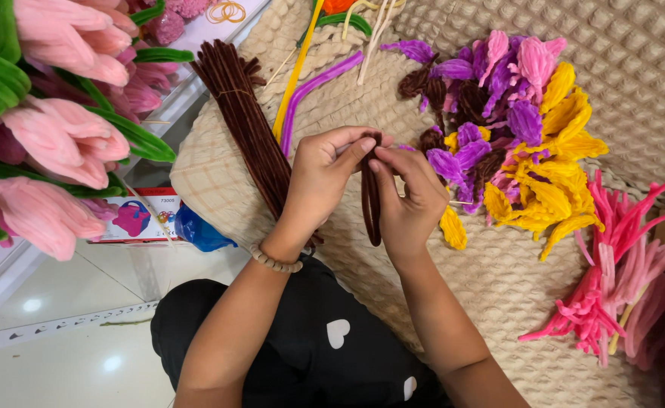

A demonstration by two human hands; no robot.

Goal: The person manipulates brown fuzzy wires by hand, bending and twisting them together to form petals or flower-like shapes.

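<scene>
While both hands meet over the beige quilted cushion, the left hand and right hand pinch the top of a folded dark brown fuzzy pipe cleaner. Left thumb and forefinger are closed together on its upper end; right fingertips are closed on the same end from the other side. The pipe cleaner hangs down between the 2 palms, roughly upright, its lower end free above the cushion. A beaded bracelet sits on the left wrist.

Just left of the left hand lies a long bundle of dark brown pipe cleaners, running diagonally on the cushion. Beside it, a yellow stem and a purple pipe cleaner lie loose. Right of the hands sits a heap of finished pipe cleaner petals in purple, yellow and pink, close to the right hand; whether they touch cannot be told. Further right is a pile of pink pipe cleaner pieces, well apart from the hands.

At far left stand pink fuzzy tulips with green leaves. A blue plastic bag lies below the cushion edge near a small printed box. The person's black garment with white hearts fills the bottom.
</scene>
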